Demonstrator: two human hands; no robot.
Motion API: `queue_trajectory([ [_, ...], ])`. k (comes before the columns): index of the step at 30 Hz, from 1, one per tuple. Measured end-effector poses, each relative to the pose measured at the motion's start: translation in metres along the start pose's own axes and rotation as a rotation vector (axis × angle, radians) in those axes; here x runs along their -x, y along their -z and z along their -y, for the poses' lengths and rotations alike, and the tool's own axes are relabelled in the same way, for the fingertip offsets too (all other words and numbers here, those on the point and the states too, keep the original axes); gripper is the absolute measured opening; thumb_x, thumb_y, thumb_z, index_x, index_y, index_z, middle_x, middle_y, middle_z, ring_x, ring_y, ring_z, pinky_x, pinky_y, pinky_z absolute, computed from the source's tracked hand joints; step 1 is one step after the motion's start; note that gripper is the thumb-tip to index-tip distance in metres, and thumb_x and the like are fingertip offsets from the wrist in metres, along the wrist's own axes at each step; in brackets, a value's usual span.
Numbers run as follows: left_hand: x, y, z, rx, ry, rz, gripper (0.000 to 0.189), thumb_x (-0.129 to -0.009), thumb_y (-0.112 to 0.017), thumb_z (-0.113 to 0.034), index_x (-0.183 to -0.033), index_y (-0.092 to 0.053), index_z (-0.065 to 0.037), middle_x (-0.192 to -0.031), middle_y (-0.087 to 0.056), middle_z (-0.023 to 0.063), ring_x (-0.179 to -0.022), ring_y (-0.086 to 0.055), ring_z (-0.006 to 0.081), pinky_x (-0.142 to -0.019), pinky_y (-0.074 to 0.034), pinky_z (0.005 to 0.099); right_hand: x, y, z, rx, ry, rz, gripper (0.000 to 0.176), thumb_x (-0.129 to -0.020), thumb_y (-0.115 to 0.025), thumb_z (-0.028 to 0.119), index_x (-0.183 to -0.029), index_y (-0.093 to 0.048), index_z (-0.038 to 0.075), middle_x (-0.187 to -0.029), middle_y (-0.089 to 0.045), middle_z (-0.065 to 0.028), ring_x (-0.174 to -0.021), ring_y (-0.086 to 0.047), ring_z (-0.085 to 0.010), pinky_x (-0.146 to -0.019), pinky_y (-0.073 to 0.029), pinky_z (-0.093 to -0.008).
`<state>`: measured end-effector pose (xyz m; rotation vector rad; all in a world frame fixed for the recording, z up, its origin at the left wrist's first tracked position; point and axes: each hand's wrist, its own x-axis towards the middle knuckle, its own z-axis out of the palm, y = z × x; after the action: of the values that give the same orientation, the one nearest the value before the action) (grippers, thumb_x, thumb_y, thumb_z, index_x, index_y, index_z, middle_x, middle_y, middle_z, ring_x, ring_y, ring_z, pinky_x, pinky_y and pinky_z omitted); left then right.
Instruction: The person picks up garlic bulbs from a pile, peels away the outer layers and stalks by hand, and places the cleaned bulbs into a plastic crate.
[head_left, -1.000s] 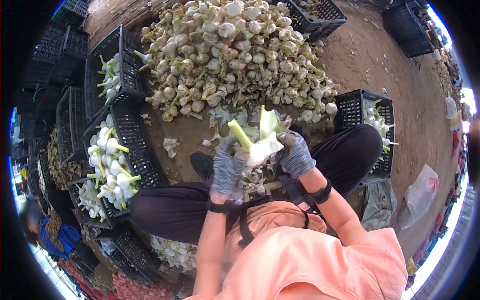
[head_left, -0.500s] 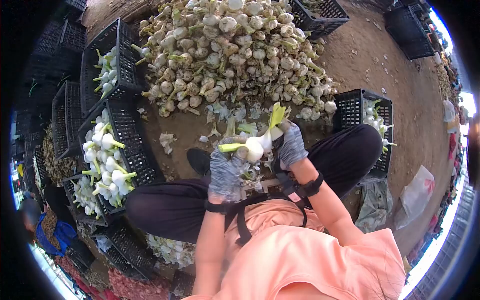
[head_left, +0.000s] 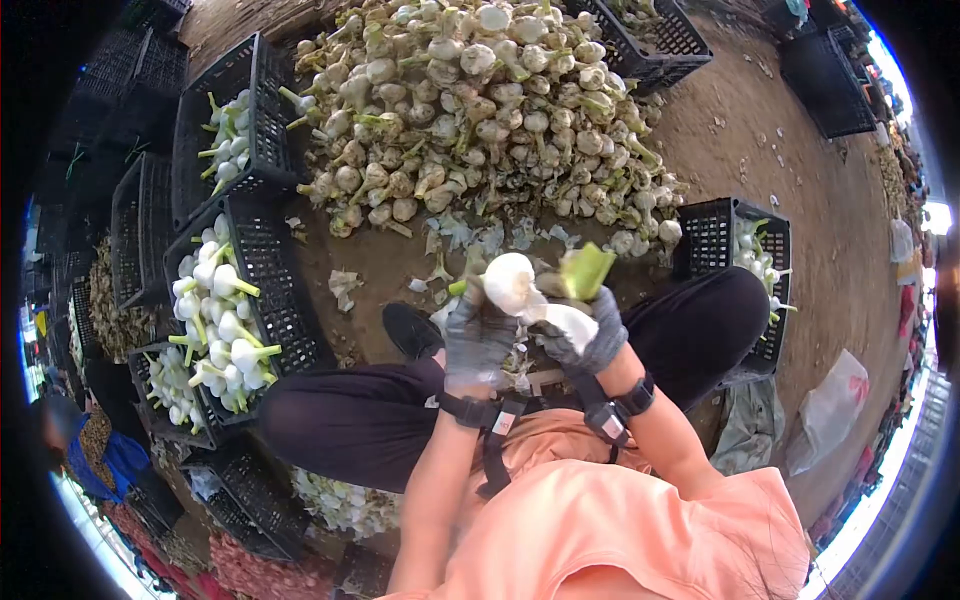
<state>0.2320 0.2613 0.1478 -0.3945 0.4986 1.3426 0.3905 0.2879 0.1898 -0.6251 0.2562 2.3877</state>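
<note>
My left hand (head_left: 474, 340), in a grey glove, is closed round a white garlic bulb (head_left: 510, 282) whose green stem pokes out to the left. My right hand (head_left: 592, 338), gloved alike, is closed on a peeled strip of outer garlic skin (head_left: 572, 324), white below with a green leafy end (head_left: 586, 270) on top. The white part of the strip still reaches toward the bulb; whether it is joined there is blurred. Beyond both hands, a large heap of unpeeled garlic (head_left: 470, 120) covers the ground.
Black crates of cleaned garlic stand at my left (head_left: 270, 280) and right (head_left: 708, 235). Another crate (head_left: 650, 65) sits behind the heap. Loose skins (head_left: 345, 288) litter the dirt floor. A plastic bag (head_left: 830, 410) lies at right. Another person (head_left: 95, 450) is at far left.
The garlic bulb has turned upward in my left hand, its stem now mostly hidden. My right hand has pulled the skin and green leaf down and to the right, away from the bulb.
</note>
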Motion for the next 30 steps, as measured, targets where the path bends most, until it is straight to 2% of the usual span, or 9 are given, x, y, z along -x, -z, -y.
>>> queue_trajectory([
  [2,-0.012,0.003,-0.003,0.142,-0.040,-0.182,0.035,-0.079,-0.062,-0.020,-0.107,-0.053,0.000,-0.106,-0.058,0.0116,-0.095,-0.057,0.0231,-0.083,-0.048,0.0378,0.016,-0.053,-0.008,-0.200,0.332,-0.445,0.038,-0.080,-0.046,0.035,-0.104,-0.049,0.006,-0.072,-0.059,-0.0144,-0.056,-0.059,-0.0269,-0.047,-0.049,-0.0331],
  [4,-0.012,-0.013,-0.009,0.097,-0.092,-0.165,0.035,-0.079,-0.062,-0.022,-0.105,-0.053,0.000,-0.102,-0.059,0.0123,-0.092,-0.058,0.0230,-0.076,-0.051,0.0380,0.017,-0.013,0.020,-0.290,0.095,0.523,0.022,-0.081,-0.048,0.027,-0.093,-0.048,0.008,-0.062,-0.051,-0.0048,-0.062,-0.058,-0.0217,-0.054,-0.050,-0.0336],
  [6,-0.023,0.007,-0.018,0.160,-0.054,-0.180,0.034,-0.080,-0.061,-0.022,-0.105,-0.052,0.000,-0.100,-0.060,0.0124,-0.091,-0.058,0.0232,-0.074,-0.051,0.0382,0.011,-0.019,0.034,0.014,0.136,0.329,0.021,-0.083,-0.047,0.027,-0.092,-0.052,0.009,-0.062,-0.053,-0.0022,-0.056,-0.055,-0.0151,-0.050,-0.048,-0.0304],
  [7,-0.029,0.019,-0.023,0.228,-0.019,-0.195,0.033,-0.081,-0.060,-0.022,-0.104,-0.052,0.000,-0.098,-0.060,0.0125,-0.090,-0.058,0.0234,-0.072,-0.052,0.0385,-0.003,-0.011,0.027,0.245,0.494,-0.512,0.019,-0.084,-0.049,0.024,-0.093,-0.057,0.009,-0.063,-0.055,-0.0017,-0.052,-0.051,-0.0120,-0.045,-0.043,-0.0293],
  [13,-0.035,0.009,-0.088,0.363,-0.130,-0.513,0.031,-0.079,-0.060,-0.023,-0.100,-0.053,-0.002,-0.087,-0.060,0.0134,-0.080,-0.058,0.0268,-0.068,-0.049,0.0445,-0.071,0.131,0.009,1.939,0.502,-0.454,0.032,-0.085,-0.051,0.020,-0.109,-0.051,0.001,-0.086,-0.060,-0.0194,-0.077,-0.058,-0.0308,-0.069,-0.047,-0.0330],
  [18,-0.042,-0.044,-0.230,0.428,-0.640,-0.087,0.037,-0.084,-0.056,-0.029,-0.101,-0.051,0.003,-0.098,-0.058,0.0138,-0.091,-0.056,0.0236,-0.074,-0.052,0.0364,-0.086,0.147,-0.012,1.951,0.060,-0.454,0.054,-0.079,-0.055,0.035,-0.121,-0.040,0.004,-0.107,-0.054,-0.0231,-0.095,-0.054,-0.0373,-0.078,-0.044,-0.0395],
  [22,-0.050,-0.117,-0.250,-0.255,-1.157,-0.036,0.039,-0.082,-0.059,-0.029,-0.103,-0.051,0.003,-0.097,-0.057,0.0114,-0.091,-0.056,0.0191,-0.080,-0.051,0.0320,-0.083,0.107,-0.011,2.119,-0.142,-0.411,0.063,-0.076,-0.057,0.040,-0.127,-0.035,0.009,-0.113,-0.052,-0.0216,-0.100,-0.051,-0.0377,-0.083,-0.042,-0.0395],
  [26,-0.094,-0.111,-0.199,-1.567,-0.595,-0.352,0.028,-0.078,-0.061,-0.021,-0.102,-0.056,-0.005,-0.081,-0.056,0.0032,-0.070,-0.052,0.0105,-0.066,-0.046,0.0244,-0.090,0.114,-0.004,2.254,0.043,-0.475,0.055,-0.077,-0.056,0.033,-0.124,-0.040,0.011,-0.110,-0.054,-0.0205,-0.099,-0.053,-0.0344,-0.083,-0.042,-0.0407],
  [30,-0.161,-0.045,-0.138,-2.455,-0.220,-0.444,0.051,-0.074,-0.062,-0.017,-0.121,-0.046,-0.006,-0.106,-0.057,0.0199,-0.098,-0.055,0.0334,-0.082,-0.044,0.0374,-0.092,0.089,0.008,2.103,0.090,-0.539,0.043,-0.077,-0.056,0.027,-0.116,-0.048,0.009,-0.106,-0.055,-0.0195,-0.095,-0.053,-0.0353,-0.080,-0.044,-0.0404],
])
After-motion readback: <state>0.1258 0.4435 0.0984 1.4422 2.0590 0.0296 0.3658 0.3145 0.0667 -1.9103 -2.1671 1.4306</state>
